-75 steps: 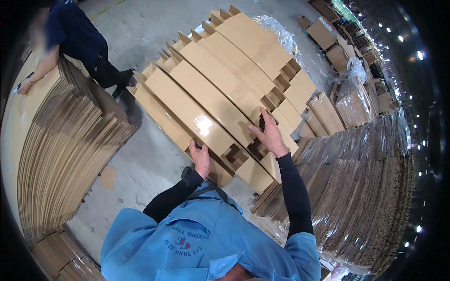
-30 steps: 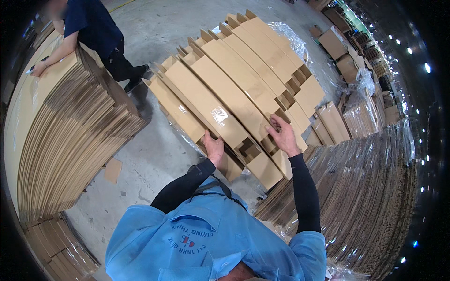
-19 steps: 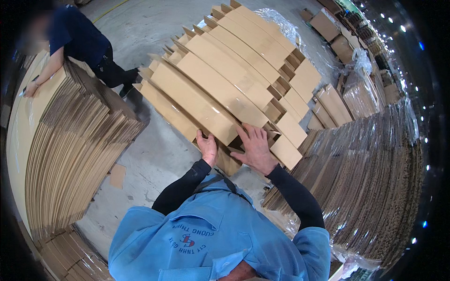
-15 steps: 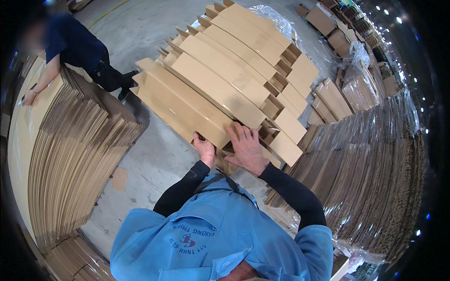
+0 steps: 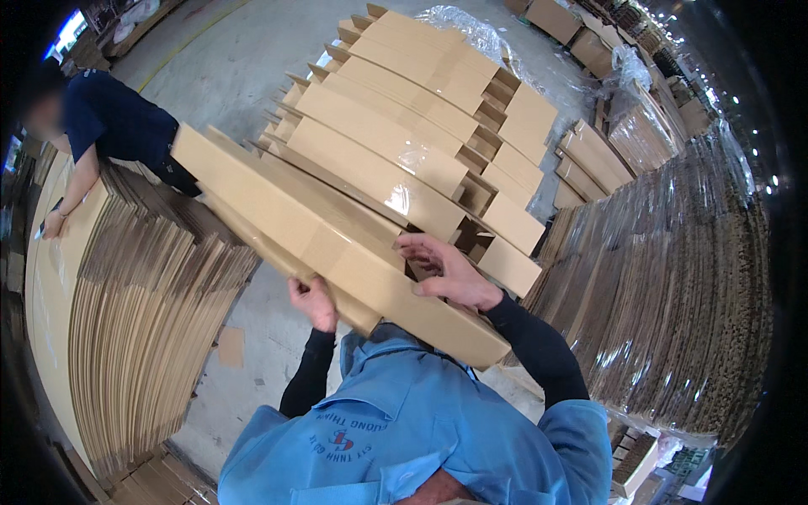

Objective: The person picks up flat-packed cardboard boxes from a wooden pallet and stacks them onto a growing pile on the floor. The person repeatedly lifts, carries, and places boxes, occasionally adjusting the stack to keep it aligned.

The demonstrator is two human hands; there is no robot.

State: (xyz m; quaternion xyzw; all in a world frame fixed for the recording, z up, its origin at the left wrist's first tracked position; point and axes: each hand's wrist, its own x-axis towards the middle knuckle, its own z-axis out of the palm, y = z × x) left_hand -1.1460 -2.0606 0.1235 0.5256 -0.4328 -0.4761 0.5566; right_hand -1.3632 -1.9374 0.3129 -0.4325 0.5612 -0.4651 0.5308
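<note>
A long, narrow brown cardboard box (image 5: 328, 244) lies tilted across the front of me, from the far left to close by my right forearm. My left hand (image 5: 314, 303) grips its near lower edge, with some fingertips hidden by the cardboard. My right hand (image 5: 450, 273) holds the far upper edge, its fingers bent over beside a dark gap and its thumb against the box. Just beyond it is a stack of similar long boxes (image 5: 383, 156), laid side by side in stepped rows, several with open ends and raised flaps.
Flat cardboard sheets (image 5: 143, 311) are stacked high on the left, where a person in dark clothes (image 5: 118, 118) leans over. On the right stands a film-wrapped cardboard stack (image 5: 648, 295). A cardboard scrap (image 5: 231, 347) lies on the concrete floor (image 5: 269, 311).
The long box has lifted and turned, its near end now reaching right, in front of my chest. My left hand has shifted left along with it; my right hand's fingers have curled more.
</note>
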